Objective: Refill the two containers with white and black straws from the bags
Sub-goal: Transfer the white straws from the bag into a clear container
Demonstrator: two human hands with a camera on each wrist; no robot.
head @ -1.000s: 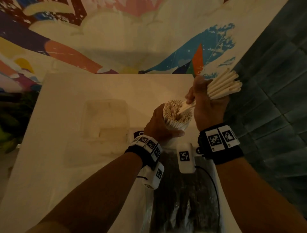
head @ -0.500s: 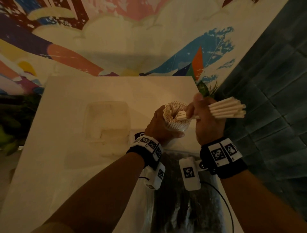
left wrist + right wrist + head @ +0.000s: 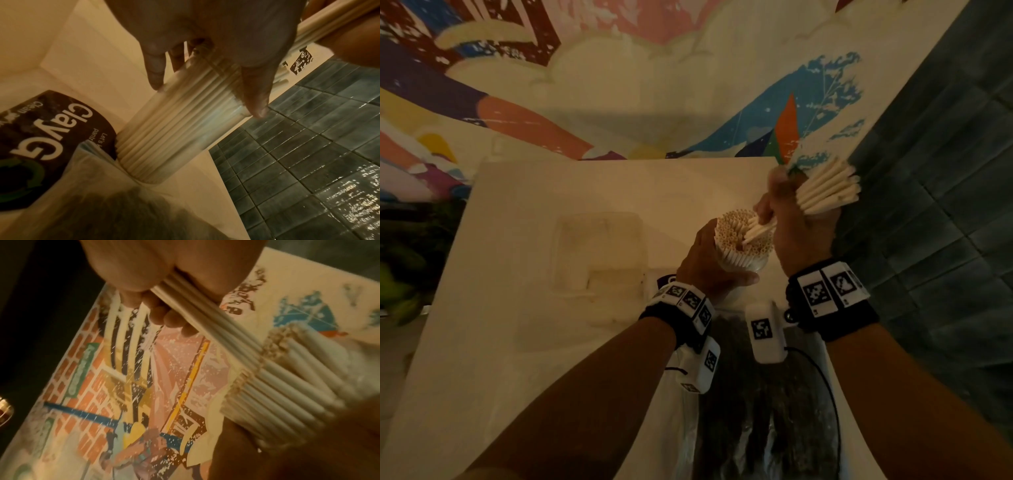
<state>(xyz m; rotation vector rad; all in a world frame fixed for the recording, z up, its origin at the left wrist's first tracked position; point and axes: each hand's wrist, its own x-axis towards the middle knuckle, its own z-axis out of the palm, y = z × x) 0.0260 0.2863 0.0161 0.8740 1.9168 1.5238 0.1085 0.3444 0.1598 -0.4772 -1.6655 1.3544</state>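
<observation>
A clear round container [image 3: 743, 265] packed with white straws [image 3: 736, 228] stands near the table's right side. My left hand [image 3: 709, 263] grips the container [image 3: 185, 123] round its side, fingers [image 3: 255, 91] curled on the wall. My right hand [image 3: 798, 226] holds a bundle of white straws [image 3: 828, 190] tilted, its lower ends poked in among the straws in the container. In the right wrist view the bundle [image 3: 205, 318] runs from my fist down into the packed straws [image 3: 287, 386]. A clear bag of black straws [image 3: 767, 411] lies at the near edge.
A clear empty rectangular box [image 3: 599, 253] sits on the white table [image 3: 500, 308] left of the container. A dark printed package [image 3: 51, 138] lies beside the container. A painted wall [image 3: 654, 85] rises behind; a dark tiled wall [image 3: 945, 240] bounds the right.
My right hand has tipped the bundle up from nearly level to a steeper tilt, its free ends rising up and right. The left hand keeps its hold on the container.
</observation>
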